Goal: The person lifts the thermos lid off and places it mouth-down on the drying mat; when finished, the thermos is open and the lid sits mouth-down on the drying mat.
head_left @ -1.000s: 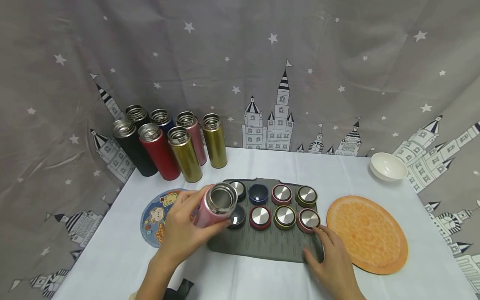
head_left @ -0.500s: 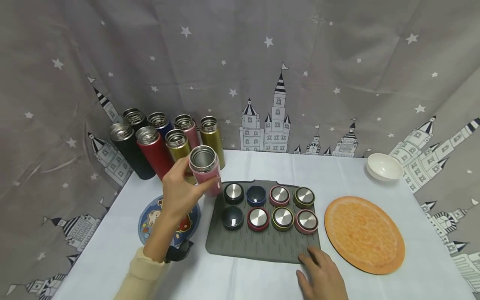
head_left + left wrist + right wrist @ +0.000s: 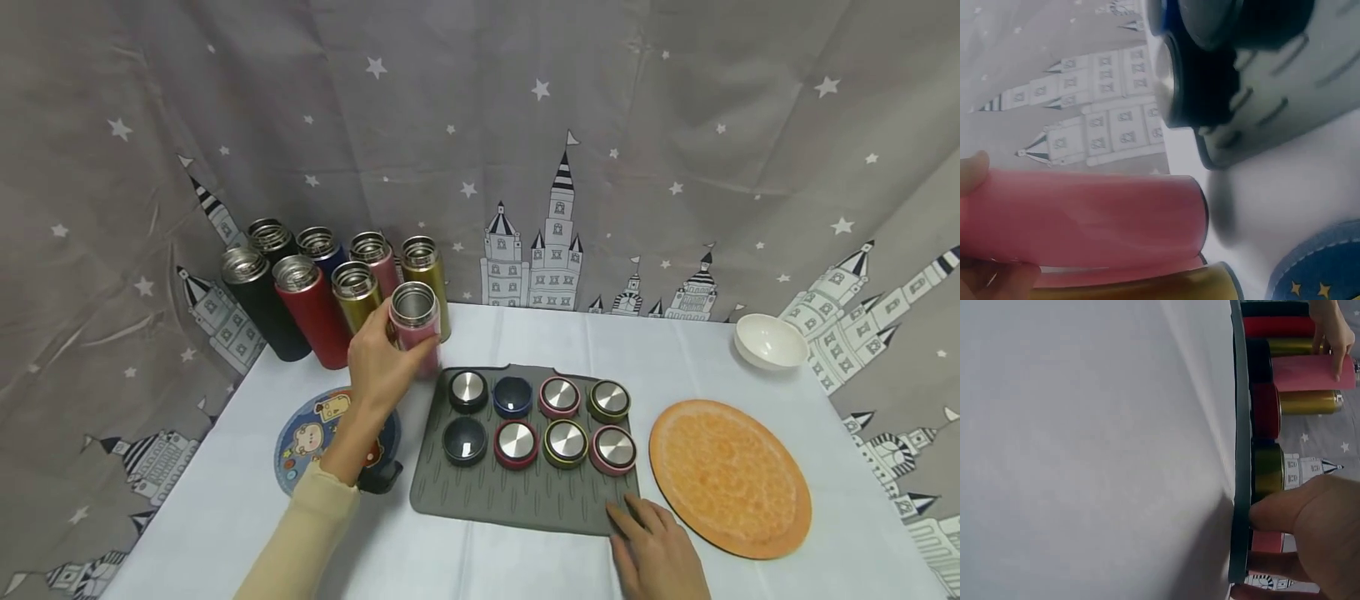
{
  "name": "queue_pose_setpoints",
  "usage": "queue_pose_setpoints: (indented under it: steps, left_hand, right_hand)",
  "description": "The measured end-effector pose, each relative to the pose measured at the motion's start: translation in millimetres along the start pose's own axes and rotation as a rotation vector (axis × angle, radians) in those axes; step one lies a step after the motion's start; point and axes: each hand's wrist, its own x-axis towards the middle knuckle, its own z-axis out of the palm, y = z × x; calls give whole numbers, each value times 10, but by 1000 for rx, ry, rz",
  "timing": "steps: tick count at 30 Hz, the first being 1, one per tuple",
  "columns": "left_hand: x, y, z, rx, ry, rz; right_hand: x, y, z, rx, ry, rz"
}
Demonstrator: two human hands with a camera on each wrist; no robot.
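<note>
My left hand (image 3: 380, 358) grips an uncapped pink vacuum flask (image 3: 417, 329) around its side. The flask stands close to upright with its steel mouth facing up; whether its base touches the table I cannot tell. Just behind it are a gold flask (image 3: 357, 292) and several other uncapped flasks, including a red one (image 3: 311, 308). My right hand (image 3: 660, 550) rests at the front right corner of a grey ribbed mat (image 3: 517, 504), its fingertips touching the edge. Two rows of flask lids sit on this mat, among them a pink-rimmed lid (image 3: 613, 450) and a glossy black lid (image 3: 465, 442).
A round blue cartoon mat (image 3: 300, 446) lies under my left forearm. To the right are a round orange mat (image 3: 731, 479) and, farther back, a white bowl (image 3: 771, 342). A grey curtain (image 3: 637, 75) with castles hangs behind the white table (image 3: 540, 337).
My left hand has carried the pink flask from over the lids back and left to beside the other flasks. My right hand has left the pink-rimmed lid for the mat's front corner.
</note>
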Motion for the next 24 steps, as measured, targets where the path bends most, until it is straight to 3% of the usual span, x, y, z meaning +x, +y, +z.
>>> queue_pose_setpoints:
  steps: [5,14,19,24]
  left_hand:
    - [79,-91,136,15,-1,17]
    - [131,-141,253,12,28,-32]
    - [166,-152,293,26,31,-95]
    - [160,-178,329,2,39,-87]
  right_hand:
    - [21,36,-16,14,3,12]
    - [68,11,-55,13,-97,54]
    - [60,44,-40,14,-48,37]
    - [53,67,-16,27,10,20]
